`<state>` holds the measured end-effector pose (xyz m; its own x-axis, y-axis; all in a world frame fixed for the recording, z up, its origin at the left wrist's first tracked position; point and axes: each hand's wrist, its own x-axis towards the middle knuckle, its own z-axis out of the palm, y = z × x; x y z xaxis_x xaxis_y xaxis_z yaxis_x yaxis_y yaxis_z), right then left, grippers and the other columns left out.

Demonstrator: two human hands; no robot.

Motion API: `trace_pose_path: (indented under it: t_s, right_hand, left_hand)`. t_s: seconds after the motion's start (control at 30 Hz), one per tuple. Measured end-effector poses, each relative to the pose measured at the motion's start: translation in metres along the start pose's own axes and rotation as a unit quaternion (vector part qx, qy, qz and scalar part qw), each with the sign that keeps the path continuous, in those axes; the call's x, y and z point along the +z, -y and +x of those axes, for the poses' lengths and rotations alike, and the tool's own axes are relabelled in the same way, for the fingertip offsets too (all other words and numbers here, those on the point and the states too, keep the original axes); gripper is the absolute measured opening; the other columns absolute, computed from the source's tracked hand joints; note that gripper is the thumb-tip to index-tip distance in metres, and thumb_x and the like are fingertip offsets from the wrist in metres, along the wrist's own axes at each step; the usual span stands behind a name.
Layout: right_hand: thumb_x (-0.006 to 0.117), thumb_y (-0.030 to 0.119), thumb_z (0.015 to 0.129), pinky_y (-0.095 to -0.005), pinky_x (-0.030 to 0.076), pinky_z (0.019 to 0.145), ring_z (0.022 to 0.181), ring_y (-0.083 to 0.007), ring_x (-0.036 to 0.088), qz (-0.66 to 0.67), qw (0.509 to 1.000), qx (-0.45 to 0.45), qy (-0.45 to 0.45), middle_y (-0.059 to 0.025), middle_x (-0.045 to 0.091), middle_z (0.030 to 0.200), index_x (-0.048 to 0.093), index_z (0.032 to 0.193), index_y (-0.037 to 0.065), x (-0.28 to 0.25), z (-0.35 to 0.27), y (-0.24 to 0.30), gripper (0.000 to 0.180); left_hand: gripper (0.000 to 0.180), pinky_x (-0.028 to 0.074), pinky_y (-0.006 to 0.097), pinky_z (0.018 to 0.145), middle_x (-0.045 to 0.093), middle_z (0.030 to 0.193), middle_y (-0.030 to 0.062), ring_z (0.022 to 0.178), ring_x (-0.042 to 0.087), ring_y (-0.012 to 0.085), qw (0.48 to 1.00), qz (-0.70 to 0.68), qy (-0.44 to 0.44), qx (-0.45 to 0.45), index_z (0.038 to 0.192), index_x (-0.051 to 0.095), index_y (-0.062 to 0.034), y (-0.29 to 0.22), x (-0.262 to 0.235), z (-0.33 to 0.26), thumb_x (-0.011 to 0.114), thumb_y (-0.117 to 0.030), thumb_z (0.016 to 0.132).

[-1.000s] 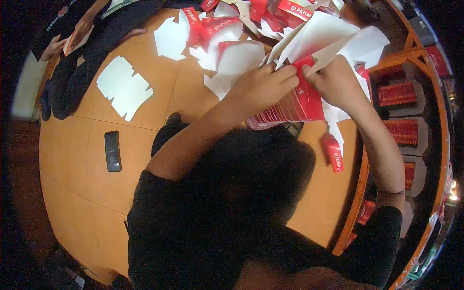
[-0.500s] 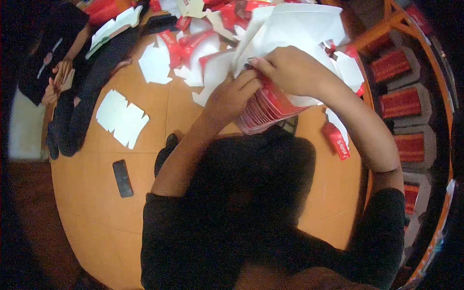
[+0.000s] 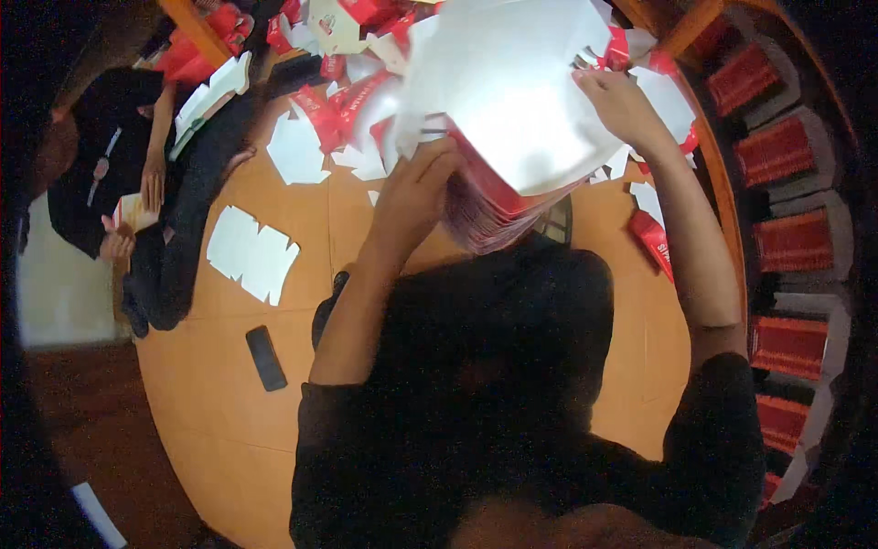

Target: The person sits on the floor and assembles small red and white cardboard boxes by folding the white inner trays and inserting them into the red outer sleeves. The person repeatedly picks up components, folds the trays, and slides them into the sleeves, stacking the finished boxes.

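Observation:
A large white cardboard box blank [image 3: 521, 101] lies tilted across a thick stack of red-and-white cardboard blanks [image 3: 489, 220] in front of me. My left hand [image 3: 413, 190] is closed at the left edge, by two small slots in the white card. My right hand [image 3: 622, 105] pinches the far right edge of the blank beside a small cut-out. The blank hides most of the stack's top. How many layers my left fingers hold cannot be made out.
Red and white box pieces [image 3: 361, 101] are heaped beyond my hands. A white blank [image 3: 251, 253] and a phone [image 3: 265, 358] lie on the floor at left. Another person's hand [image 3: 153, 181] is at far left. Stacks of red blanks [image 3: 788, 242] line the right side.
My right hand has moved away from my left, rightward to the blank's far edge. The white blank has turned from upright and bent to spread flatter over the stack. The view has shifted slightly.

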<state>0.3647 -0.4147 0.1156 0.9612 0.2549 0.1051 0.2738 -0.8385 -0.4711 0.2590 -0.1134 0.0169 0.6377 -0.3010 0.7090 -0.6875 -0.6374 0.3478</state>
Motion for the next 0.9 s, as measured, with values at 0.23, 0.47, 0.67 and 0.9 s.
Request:
trace_pose_path:
  t_s: [0.23, 0.47, 0.67, 0.9]
  right_hand:
    - [0.055, 0.039, 0.098, -0.0297, 0.050, 0.071, 0.078, -0.0133, 0.061, 0.399, 0.897, 0.173, -0.076, -0.0041, 0.069, 0.097, 0.072, 0.098, 0.008, -0.002, -0.010, -0.019, 0.036]
    - [0.061, 0.032, 0.088, -0.0449, 0.053, 0.078, 0.083, -0.0353, 0.068, 0.020, 0.936, 0.255, -0.243, -0.0186, 0.071, 0.092, 0.067, 0.101, 0.002, 0.105, 0.001, -0.315, 0.033]
    - [0.064, 0.036, 0.087, -0.0487, 0.051, 0.094, 0.106, -0.0396, 0.066, -0.055, 0.872, 0.362, -0.326, -0.0241, 0.070, 0.106, 0.063, 0.121, 0.010, 0.134, 0.003, -0.351, 0.043]
    - [0.058, 0.026, 0.089, -0.0486, 0.051, 0.090, 0.101, -0.0388, 0.066, -0.111, 0.951, 0.279, -0.076, -0.0236, 0.068, 0.101, 0.066, 0.113, 0.010, 0.124, 0.023, -0.414, 0.030]
  left_hand:
    - [0.042, 0.055, 0.040, 0.074, 0.061, 0.113, 0.0201, 0.090, 0.064, 0.0361, 0.991, -0.097, -0.015, -0.096, 0.125, 0.055, -0.0074, -0.014, -0.005, -0.004, 0.062, 0.004, 0.085]
    - [0.052, 0.055, 0.039, 0.079, 0.058, 0.116, 0.0226, 0.093, 0.063, 0.0346, 0.997, -0.064, -0.028, -0.021, 0.134, 0.054, -0.0077, -0.019, 0.004, 0.003, 0.061, 0.008, 0.084]
    - [0.042, 0.051, 0.036, 0.088, 0.052, 0.125, 0.0233, 0.106, 0.058, 0.0302, 0.989, -0.083, -0.074, -0.099, 0.135, 0.050, 0.0003, -0.008, 0.003, -0.018, 0.053, 0.002, 0.093]
    - [0.043, 0.036, 0.039, 0.107, 0.048, 0.134, 0.0185, 0.126, 0.048, 0.0293, 0.984, -0.079, -0.097, -0.130, 0.134, 0.051, 0.0022, 0.018, 0.015, 0.017, 0.039, -0.028, 0.106]
